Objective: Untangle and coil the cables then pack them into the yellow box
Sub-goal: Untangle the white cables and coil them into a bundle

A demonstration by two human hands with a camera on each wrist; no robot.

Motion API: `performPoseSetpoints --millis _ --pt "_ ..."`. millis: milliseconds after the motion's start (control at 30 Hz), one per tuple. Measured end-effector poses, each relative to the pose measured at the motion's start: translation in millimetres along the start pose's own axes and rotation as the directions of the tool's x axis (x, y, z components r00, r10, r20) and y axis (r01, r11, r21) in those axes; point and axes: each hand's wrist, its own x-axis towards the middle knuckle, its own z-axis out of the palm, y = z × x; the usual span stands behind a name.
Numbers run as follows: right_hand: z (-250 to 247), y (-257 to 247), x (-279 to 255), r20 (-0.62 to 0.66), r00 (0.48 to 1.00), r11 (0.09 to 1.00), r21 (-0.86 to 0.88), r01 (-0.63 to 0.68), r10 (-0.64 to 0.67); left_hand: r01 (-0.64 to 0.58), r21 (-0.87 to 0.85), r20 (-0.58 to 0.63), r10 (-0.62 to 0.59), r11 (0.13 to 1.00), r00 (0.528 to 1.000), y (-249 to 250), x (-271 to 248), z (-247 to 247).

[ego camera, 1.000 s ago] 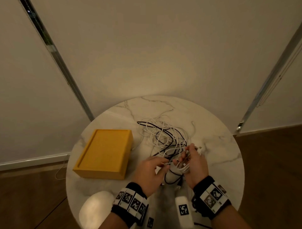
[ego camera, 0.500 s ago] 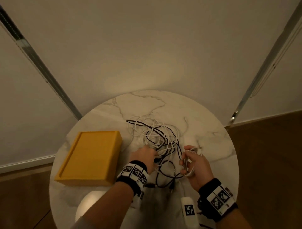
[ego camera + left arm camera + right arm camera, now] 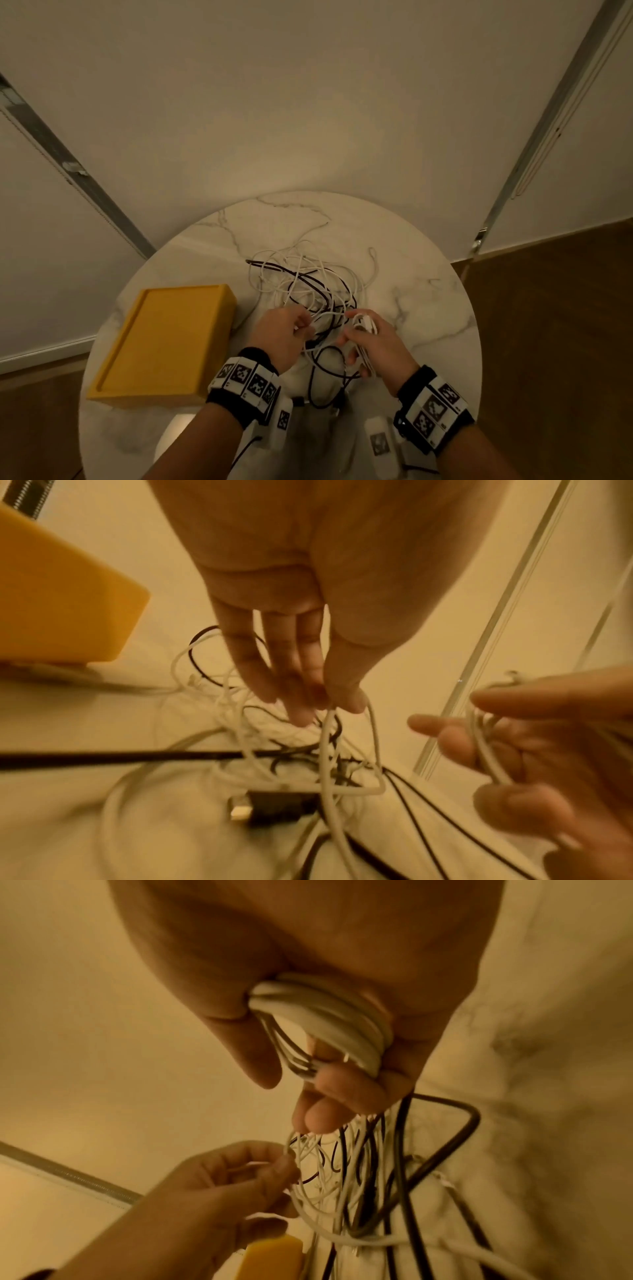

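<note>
Head overhead; wrists close, cables shared

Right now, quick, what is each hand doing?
Left hand: closed, pinching a strand of white cable from the tangle.
Right hand: closed, holding a coiled bundle of white cable.

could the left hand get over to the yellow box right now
Probably yes, once it lets go: the left hand pinches a thin white cable from the tangle, but the yellow rectangular box sits just beside it, nothing between.

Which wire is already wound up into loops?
The white cable in the right hand. The other white and black cables lie tangled on the table.
</note>
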Motion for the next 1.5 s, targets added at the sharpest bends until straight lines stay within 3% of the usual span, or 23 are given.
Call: performPoseSetpoints --millis 300,433,600,767,867,933,1000,1100,1233,1367,1500 --pt "21 -20 -11 0.114 0.975 0.971 -0.127 0.204 -0.19 -0.092 -0.161 -0.106 0.075 0.983 0.992 23 -16 -30" --pt "28 -24 -14 0.1 0.963 0.951 -0.161 0.264 -0.25 -0.143 -0.243 -0.202 0.094 0.96 0.975 29 -22 -52" --pt "34 -37 -18 0.053 0.953 0.906 -0.298 0.301 -0.299 -0.266 -0.404 -0.335 0.129 0.875 0.933 48 -34 -98" --pt "44 -55 -20 0.063 0.919 0.869 -0.307 0.388 -0.388 -0.456 -0.567 -0.479 0.175 0.686 0.86 70 -57 -158" --pt "49 -70 -24 0.027 0.898 0.856 -0.293 0.426 -0.438 -0.493 -0.531 -0.535 0.179 0.689 0.826 68 -66 -174" --pt "50 -84 -29 -0.017 0.906 0.882 -0.238 0.406 -0.422 -0.455 -0.536 -0.541 0.125 0.711 0.832 53 -67 -170" --pt "49 -101 -33 -0.015 0.917 0.902 -0.185 0.39 -0.399 -0.351 -0.571 -0.495 0.03 0.742 0.868 31 -65 -154" --pt "48 -126 -40 0.035 0.929 0.918 -0.148 0.369 -0.368 -0.144 -0.508 -0.317 -0.029 0.85 0.948 3 -64 -115" --pt "58 -158 -50 0.091 0.928 0.929 -0.045 0.367 -0.362 -0.068 -0.167 -0.077 0.056 0.984 0.995 -14 -62 -40" --pt "65 -193 -64 0.108 0.909 0.913 -0.023 0.407 -0.402 -0.005 0.214 0.26 -0.052 0.977 0.964 -37 -57 35" --pt "70 -231 -77 0.134 0.875 0.879 -0.043 0.474 -0.465 -0.036 0.261 0.286 -0.042 0.965 0.957 -39 -59 45"
